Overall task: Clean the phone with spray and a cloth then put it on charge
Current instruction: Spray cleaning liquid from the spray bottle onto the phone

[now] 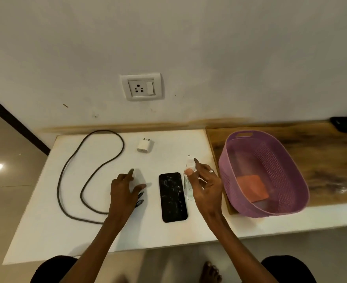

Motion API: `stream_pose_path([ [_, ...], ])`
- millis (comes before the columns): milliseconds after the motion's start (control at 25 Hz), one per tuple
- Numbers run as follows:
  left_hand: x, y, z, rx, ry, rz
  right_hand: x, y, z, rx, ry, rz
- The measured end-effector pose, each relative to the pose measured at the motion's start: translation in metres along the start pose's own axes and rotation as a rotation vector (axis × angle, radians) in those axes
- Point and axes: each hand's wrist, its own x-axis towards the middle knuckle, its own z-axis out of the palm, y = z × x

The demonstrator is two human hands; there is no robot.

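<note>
A black phone [173, 197] lies face up on the white table [66, 237], its screen smeared with white marks. Just right of it stands a small clear spray bottle [189, 188] with a white head. My right hand [204, 186] pinches that head between thumb and forefinger, the other fingers spread. My left hand [123, 188] hovers left of the phone with fingers apart, holding nothing, above the two plug ends of a black cable [70, 166]. An orange cloth [252, 187] lies inside a purple basket [291, 166]. A white charger adapter [145, 145] sits behind the phone.
A wall socket with a switch [141, 87] is set in the wall above the table. The basket rests on a wooden board [332, 160] at the right. A dark object [346, 123] lies at the far right edge. My bare foot [210, 271] shows below the table.
</note>
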Motion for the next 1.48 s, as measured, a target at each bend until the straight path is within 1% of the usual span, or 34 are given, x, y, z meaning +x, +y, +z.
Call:
stream_pose_path([
  [80, -0.002, 0.006, -0.003, 0.065, -0.034, -0.022, 0.002, -0.003, 0.002, 0.010, -0.008, 0.015],
  [160, -0.009, 0.018, -0.005, 0.126, 0.027, 0.024, 0.006, -0.011, 0.002, -0.004, -0.016, -0.005],
  [240, -0.017, 0.032, -0.006, 0.161, 0.064, 0.178, 0.010, -0.017, 0.005, -0.011, -0.019, -0.029],
  [280, -0.019, 0.037, -0.005, 0.162, 0.037, 0.263, 0.009, -0.018, 0.006, -0.025, -0.021, -0.047],
  [360, -0.022, 0.044, 0.000, 0.134, -0.103, 0.367, 0.009, -0.022, 0.007, -0.060, -0.030, -0.072],
  [440, -0.023, 0.045, 0.004, 0.120, -0.280, 0.384, 0.011, -0.024, 0.003, -0.107, -0.040, -0.068],
  [520, -0.020, 0.039, 0.006, 0.216, -0.414, 0.364, 0.012, -0.020, -0.002, -0.144, -0.043, -0.065],
  [640, -0.015, 0.028, 0.007, 0.374, -0.513, 0.372, 0.006, -0.008, -0.011, -0.180, -0.112, -0.003],
  [720, -0.012, 0.025, 0.010, 0.433, -0.533, 0.398, 0.000, 0.002, -0.018, -0.323, -0.169, -0.022],
  [800, -0.010, 0.025, 0.013, 0.470, -0.539, 0.413, -0.006, 0.010, -0.023, -0.560, -0.193, -0.121],
  [880, -0.008, 0.026, 0.015, 0.486, -0.549, 0.413, -0.011, 0.016, -0.022, -0.721, -0.183, -0.181],
  [960, -0.007, 0.027, 0.016, 0.482, -0.557, 0.404, -0.012, 0.020, -0.020, -0.804, -0.158, -0.206],
  [1080, -0.004, 0.028, 0.017, 0.465, -0.569, 0.397, -0.011, 0.024, -0.018, -0.874, -0.122, -0.244],
  [1160, -0.004, 0.027, 0.016, 0.450, -0.573, 0.398, -0.009, 0.024, -0.018, -0.907, -0.070, -0.249],
  [1320, -0.005, 0.026, 0.017, 0.446, -0.571, 0.400, -0.008, 0.016, -0.024, -0.825, 0.011, -0.186],
  [1400, -0.005, 0.026, 0.017, 0.463, -0.570, 0.397, -0.013, 0.010, -0.029, -0.828, 0.026, -0.217],
  [1480, -0.004, 0.027, 0.017, 0.480, -0.567, 0.398, -0.019, 0.006, -0.035, -0.883, 0.048, -0.237],
])
